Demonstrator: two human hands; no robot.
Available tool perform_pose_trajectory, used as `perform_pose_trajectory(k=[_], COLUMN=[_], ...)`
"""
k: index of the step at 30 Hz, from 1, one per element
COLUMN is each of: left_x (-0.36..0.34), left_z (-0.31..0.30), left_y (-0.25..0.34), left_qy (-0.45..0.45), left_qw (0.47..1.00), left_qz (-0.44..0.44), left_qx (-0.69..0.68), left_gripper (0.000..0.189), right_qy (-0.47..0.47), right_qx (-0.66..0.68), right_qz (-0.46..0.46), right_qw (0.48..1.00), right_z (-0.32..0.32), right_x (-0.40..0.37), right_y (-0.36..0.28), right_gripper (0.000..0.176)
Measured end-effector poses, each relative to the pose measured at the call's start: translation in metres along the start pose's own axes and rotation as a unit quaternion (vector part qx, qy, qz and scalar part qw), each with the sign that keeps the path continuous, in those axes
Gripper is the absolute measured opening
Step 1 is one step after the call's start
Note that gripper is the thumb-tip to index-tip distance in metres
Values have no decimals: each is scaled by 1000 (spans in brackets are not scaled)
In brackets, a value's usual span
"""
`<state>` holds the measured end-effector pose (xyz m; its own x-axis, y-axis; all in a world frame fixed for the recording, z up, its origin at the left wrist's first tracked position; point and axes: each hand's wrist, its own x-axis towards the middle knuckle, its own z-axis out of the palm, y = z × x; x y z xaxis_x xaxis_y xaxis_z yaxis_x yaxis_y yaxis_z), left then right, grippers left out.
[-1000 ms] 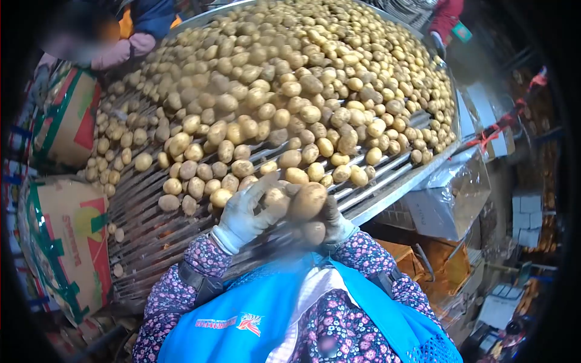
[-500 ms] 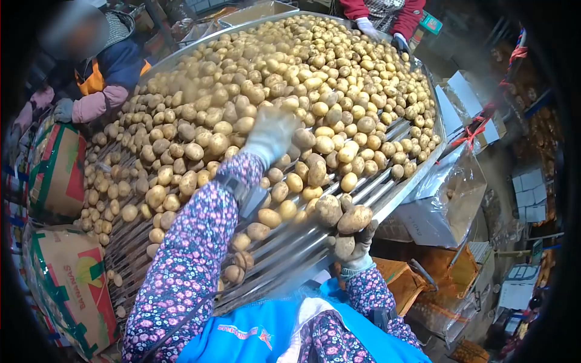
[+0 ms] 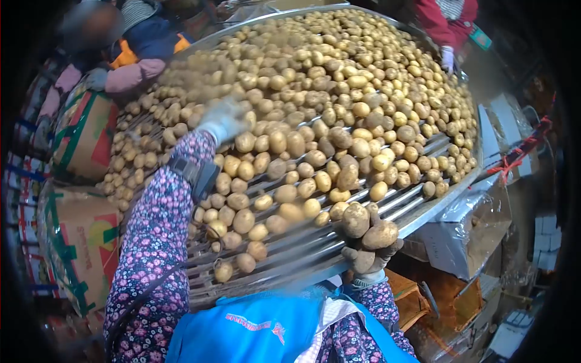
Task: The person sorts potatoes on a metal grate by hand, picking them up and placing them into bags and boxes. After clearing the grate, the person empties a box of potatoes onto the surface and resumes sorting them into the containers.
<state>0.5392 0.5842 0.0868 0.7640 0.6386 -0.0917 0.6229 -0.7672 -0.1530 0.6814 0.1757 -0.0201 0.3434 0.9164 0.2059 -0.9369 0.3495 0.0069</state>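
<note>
A large heap of potatoes [image 3: 315, 66] lies on a slatted metal sorting table [image 3: 290, 254]. My left hand [image 3: 224, 121], in a pale work glove, is over the middle left of the heap, touching or just above the potatoes. Motion blurs its fingers. At the near right edge of the table, my gloved right hand [image 3: 378, 257] is closed around a small cluster of potatoes [image 3: 379, 235], palm up, with its fingertips partly hidden under them. Looser potatoes [image 3: 243, 221] are scattered on the bars between my two hands.
Banana cartons [image 3: 85, 233] stand along the left side. A co-worker in pink sleeves [image 3: 136, 74] is at the far left, another in a red sleeve [image 3: 433, 24] at the far right. Right of the table are a plastic-lined carton [image 3: 463, 242], orange mesh sacks [image 3: 405, 296] and a red cord [image 3: 505, 169].
My left hand has swept left across the heap. My right hand keeps its potatoes at the table edge. The view has shifted, and the red-sleeved co-worker's arm has moved.
</note>
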Motion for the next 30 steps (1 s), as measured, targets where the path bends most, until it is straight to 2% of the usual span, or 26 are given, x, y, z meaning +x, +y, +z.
perform_pose_trajectory(k=[1, 2, 3, 4, 5, 6, 8, 9, 10, 12, 13, 14, 16, 17, 18, 19, 20, 21, 22, 23, 24, 25, 26, 27, 28, 30], left_x=[-23, -43, -62, -81, -107, -132, -169, -183, -192, -206, -206, -200, -181, -164, -144, -125, -89, -72, -55, -31, -10, 2, 9, 13, 8, -15], left_z=[16, 35, 41, 45, 44, 40, 32, 32, 34, 38, 55, 66, 82, 52, 55, 43, -13, 15, 5, -13, -27, -27, -20, -9, -7, -5], left_y=[-6, -12, -11, -6, 6, 18, 22, 23, 18, 2, -11, -12, -6, 22, 31, 47, 55, 83, 97, 106, 116, 131, 146, 159, 164, 156], left_qy=[14, 30, -7, -42, -15, 12, 67, 84, 85, 124, 122, 124, 76, -29, -25, 47, -188, -6, -5, -97, -188, -161, -139, -99, -84, -109], left_qw=[997, 989, 987, 982, 991, 995, 984, 977, 977, 981, 975, 974, 962, 969, 971, 969, 941, 978, 980, 970, 950, 958, 964, 980, 980, 977], left_qz=[6, 15, -18, -49, -6, 37, 69, 50, 40, -11, -56, -61, -178, -221, -205, -180, -131, -122, -59, -65, -67, -82, -97, -84, -89, 25], left_qx=[-74, -147, -161, -177, -134, -90, -152, -189, -192, -149, -175, -177, -194, -111, -118, -165, -250, -170, -191, -215, -240, -221, -204, -149, -156, -180], left_gripper=[37, 36, 34, 33, 33, 32, 33, 37, 37, 41, 48, 48, 57, 68, 75, 81, 82, 79, 73, 73, 73, 72, 71, 67, 65, 65], right_qy=[78, 151, 145, 134, 125, 120, 157, 20, 21, 82, 110, 109, 104, 153, 153, 120, 89, 88, 85, 79, 72, 82, 101, 119, 132, 149], right_qx=[-161, -317, -316, -378, -439, -442, -437, -37, -38, -112, -150, -153, -109, -139, -140, -152, -163, -165, 94, 347, 575, 554, 489, 435, 399, 355], right_qz=[-46, -96, -91, -114, -136, -132, -145, 4, 15, 0, -9, -4, -15, -31, -24, -11, 5, 17, 2, -14, -30, -52, -72, -84, -91, -107], right_qw=[983, 931, 933, 909, 879, 879, 874, 999, 999, 990, 982, 982, 989, 978, 978, 981, 982, 982, 992, 935, 815, 827, 863, 888, 903, 917], right_z=[-19, -39, -39, -38, -36, -38, -28, -4, -5, -12, -16, -18, -23, -24, -23, -22, -19, -17, -14, -11, -10, -9, -10, -9, -9, -9], right_x=[-10, -20, -19, -16, -16, -16, -7, 2, 2, -2, -3, -3, -6, -9, -9, -6, -5, -7, -9, -10, -8, -11, -13, -15, -15, -11], right_y=[0, 0, 2, 3, 3, 0, 7, -3, -3, -8, -11, -12, -13, -16, -19, -19, -17, -16, -14, -11, -13, -9, -7, -6, -7, -8], right_gripper=[100, 93, 93, 89, 85, 85, 88, 92, 92, 99, 104, 104, 101, 100, 100, 99, 99, 99, 91, 84, 78, 77, 76, 74, 73, 70])
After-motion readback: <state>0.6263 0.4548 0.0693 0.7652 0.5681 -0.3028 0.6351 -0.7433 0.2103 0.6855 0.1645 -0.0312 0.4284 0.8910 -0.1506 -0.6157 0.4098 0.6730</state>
